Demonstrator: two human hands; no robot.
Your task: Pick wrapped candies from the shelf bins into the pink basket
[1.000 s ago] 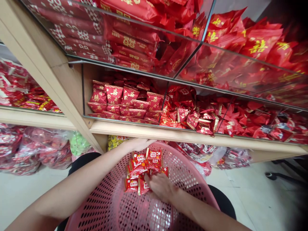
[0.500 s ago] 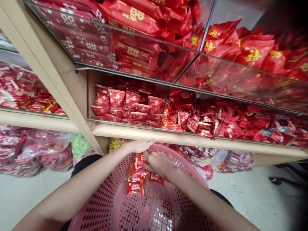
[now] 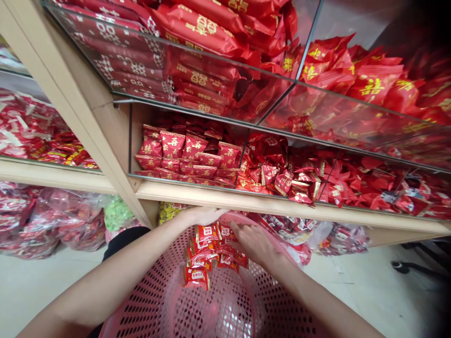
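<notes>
Where the pink basket (image 3: 214,307) fills the bottom centre of the frame, red packets (image 3: 206,253) are heaped against its far wall, mid-frame. The right hand (image 3: 255,241), the nearer, is at their upper right, fingers loosely extended; whether it pinches one, I cannot tell. Apart from it, the left hand (image 3: 207,215) lies above the heap at the rim, fingertips hidden, below the shelf (image 3: 225,202).

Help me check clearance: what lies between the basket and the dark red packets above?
In the head view, a wooden shelf edge separates the basket from the dark red packets; the left hand is at the basket's rim.
</notes>
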